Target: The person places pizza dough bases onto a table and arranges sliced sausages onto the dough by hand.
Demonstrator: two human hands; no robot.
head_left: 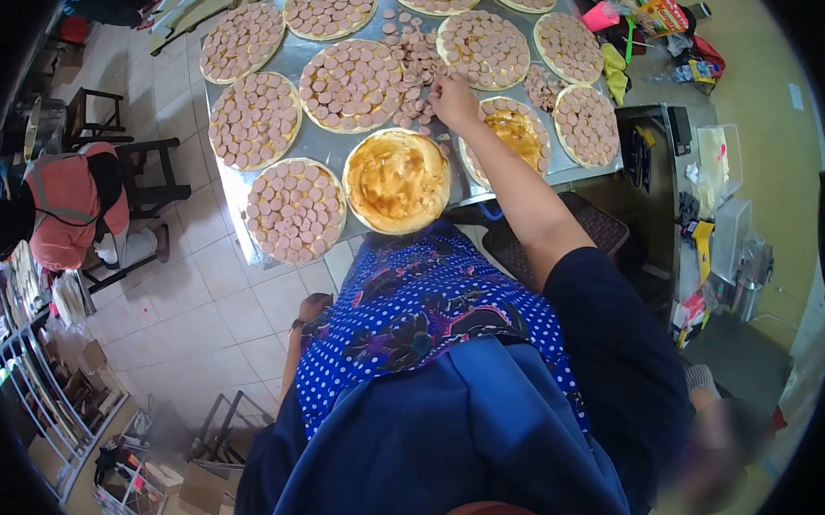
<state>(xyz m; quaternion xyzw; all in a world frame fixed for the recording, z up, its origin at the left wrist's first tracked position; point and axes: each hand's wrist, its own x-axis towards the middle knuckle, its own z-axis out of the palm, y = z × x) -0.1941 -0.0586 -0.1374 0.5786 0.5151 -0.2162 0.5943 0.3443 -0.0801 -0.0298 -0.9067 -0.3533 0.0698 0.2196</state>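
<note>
My right hand (pixel 453 99) reaches over the metal table, its fingers curled down and closed on sausage slices at the edge of a loose pile (pixel 415 59). Just below it, a round pizza base (pixel 506 129) has brown sauce and some slices, partly behind my forearm. Nearest to me lies another base (pixel 397 182) with only orange-brown sauce. Several bases around them are covered in slices, such as the pizza (pixel 295 210) at the front left. My left hand (pixel 313 308) hangs low beside my blue dotted apron (pixel 414 294), a dark band at the wrist; its fingers are hard to make out.
A smaller heap of slices (pixel 542 90) lies between pizzas on the right. Packets, a pink cup (pixel 600 15) and a yellow cloth (pixel 615 72) crowd the right side. A person in pink (pixel 65 204) is at the left, near dark stools (pixel 156 172).
</note>
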